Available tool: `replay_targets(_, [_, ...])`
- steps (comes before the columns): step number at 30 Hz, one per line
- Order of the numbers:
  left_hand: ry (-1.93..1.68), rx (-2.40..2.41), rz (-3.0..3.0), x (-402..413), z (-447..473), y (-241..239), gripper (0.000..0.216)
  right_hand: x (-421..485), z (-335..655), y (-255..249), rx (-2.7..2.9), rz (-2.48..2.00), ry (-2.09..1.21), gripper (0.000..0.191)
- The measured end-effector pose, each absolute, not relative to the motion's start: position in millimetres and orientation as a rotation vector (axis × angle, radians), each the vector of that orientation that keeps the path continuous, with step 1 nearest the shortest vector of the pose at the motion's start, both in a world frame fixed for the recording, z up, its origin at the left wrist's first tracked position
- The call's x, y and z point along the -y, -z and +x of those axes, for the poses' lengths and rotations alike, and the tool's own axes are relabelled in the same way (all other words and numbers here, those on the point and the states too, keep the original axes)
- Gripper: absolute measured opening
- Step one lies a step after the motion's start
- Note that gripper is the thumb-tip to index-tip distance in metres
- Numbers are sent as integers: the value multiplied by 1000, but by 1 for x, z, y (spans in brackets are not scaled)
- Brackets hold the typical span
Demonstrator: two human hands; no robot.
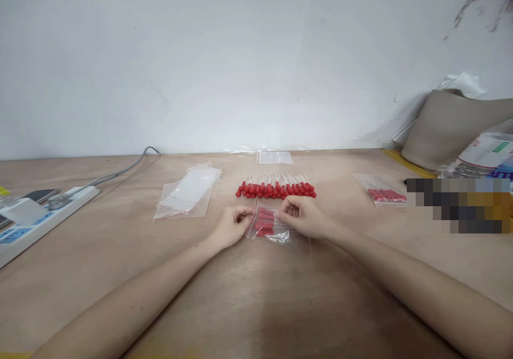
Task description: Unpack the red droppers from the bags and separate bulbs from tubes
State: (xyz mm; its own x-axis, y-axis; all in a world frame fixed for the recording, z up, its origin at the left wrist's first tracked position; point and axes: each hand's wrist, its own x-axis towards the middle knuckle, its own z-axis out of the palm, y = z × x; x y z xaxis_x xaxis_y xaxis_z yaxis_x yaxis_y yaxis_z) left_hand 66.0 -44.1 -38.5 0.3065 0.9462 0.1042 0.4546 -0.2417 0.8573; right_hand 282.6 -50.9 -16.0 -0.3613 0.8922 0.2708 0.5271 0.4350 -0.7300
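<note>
A small clear zip bag (267, 225) with several red-tipped droppers inside lies on the wooden table (256, 295) between my hands. My left hand (231, 225) pinches its left edge, fingers curled. My right hand (301, 215) pinches its upper right edge, fingers closed. Just behind the bag lies a row of loose red-tipped droppers (276, 187), tips toward me.
A stack of empty clear bags (188, 192) lies at the left, one more empty bag (274, 157) near the wall. A filled bag of droppers (382, 192) lies at the right. A white power strip (38, 221) with a grey cable sits far left. A grey cushion (449, 126) and a plastic bottle (483, 153) stand far right.
</note>
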Motion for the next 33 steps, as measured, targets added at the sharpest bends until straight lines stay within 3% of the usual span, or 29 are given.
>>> replay_targets(8, [-734,-1107,2517,58,62,16,21,70,304,42,2226,-1104,-357,20])
replay_targets(16, [-444,-802,2279,54,56,11,28,70,302,48,2272,-1063,-297,12])
replay_targets(19, [-506,-878,2310,57,61,15,32,69,302,50,2264,-1065,-273,11])
replay_targets(25, [-647,-907,2454,67,69,16,9,68,301,47,2234,-1060,-245,11])
replay_targets(33, [-652,-897,2147,58,63,22,15,68,301,47,2261,-1109,-271,14])
